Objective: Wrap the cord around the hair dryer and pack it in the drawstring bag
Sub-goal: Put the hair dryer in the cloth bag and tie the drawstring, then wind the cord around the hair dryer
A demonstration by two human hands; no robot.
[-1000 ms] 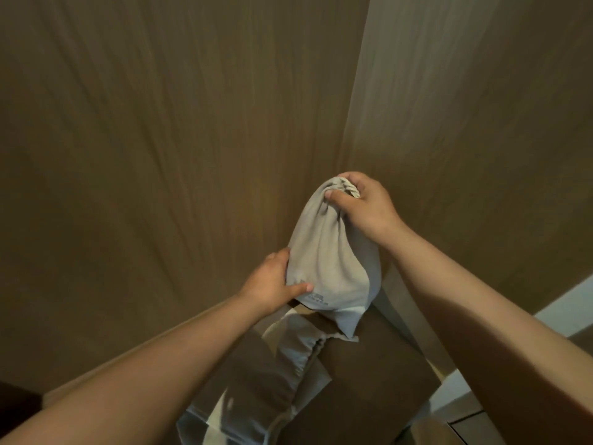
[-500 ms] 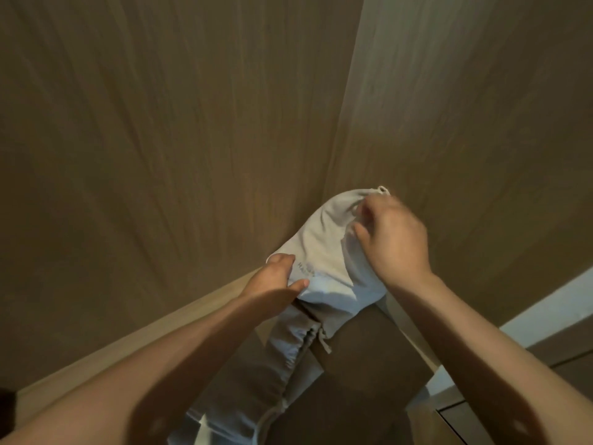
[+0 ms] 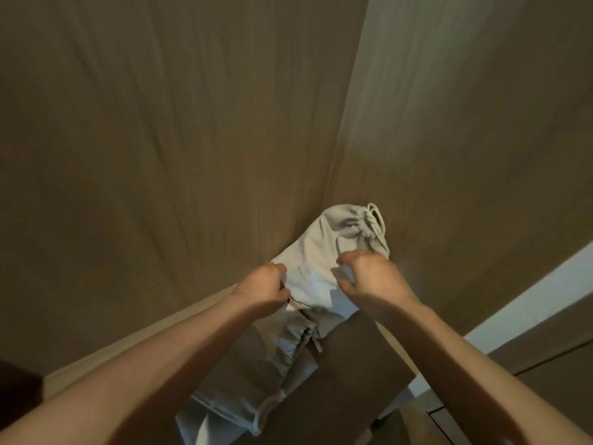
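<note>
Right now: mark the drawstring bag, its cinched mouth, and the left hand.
drawstring bag [image 3: 316, 252]: head view, on the grey fabric body.
cinched mouth [image 3: 365, 223]: head view, on the gathered top by the cord loops.
left hand [image 3: 264, 289]: head view, on the back of the hand.

I see tall brown wood-grain panels [image 3: 160, 139] filling most of the view, with a paler wood-grain panel [image 3: 481, 123] meeting them at a vertical seam on the right. Below sits a dark brown flat-topped surface [image 3: 362, 358], and a second pale grey drawstring pouch [image 3: 256, 380] lies flat across it, its cord hanging off the near end. A light beige strip [image 3: 144, 345] runs along the base of the left panels. To the right I see a white band [image 3: 529, 303] slanting across, and a dark patch [image 3: 16, 390] at the lower left.
</note>
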